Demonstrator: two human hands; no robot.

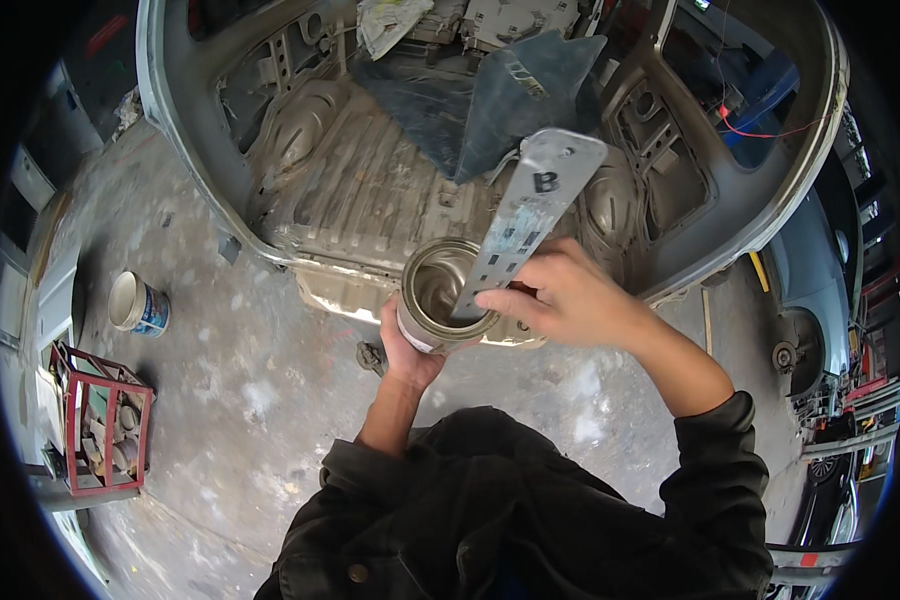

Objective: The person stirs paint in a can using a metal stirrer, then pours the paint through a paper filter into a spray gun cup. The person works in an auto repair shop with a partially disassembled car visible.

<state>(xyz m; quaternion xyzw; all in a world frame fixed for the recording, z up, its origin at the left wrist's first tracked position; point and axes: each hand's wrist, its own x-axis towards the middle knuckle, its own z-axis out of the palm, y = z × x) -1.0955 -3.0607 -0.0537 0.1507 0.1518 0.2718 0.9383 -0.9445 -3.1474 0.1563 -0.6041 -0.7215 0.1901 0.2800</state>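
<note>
An open metal can (410,318) of glossy grey-beige paint sits in my left hand (410,352), whose fingers wrap round its side and base in front of me. A long, flat silver strip (542,175) with slots and a dark marking stands tilted to the right, its lower end inside the can. My right hand (560,295) grips this strip low down, just over the can's right rim, with the thumb across its face. The strip's tip in the paint is hidden.
A stripped car body (330,150) surrounds the work ahead, with grey translucent sheets (520,90) inside and a red wire (750,130) at right. On the floor (250,430) at left stand a white bucket (128,300) and a red-framed cart (110,480). Another vehicle (810,260) is at right.
</note>
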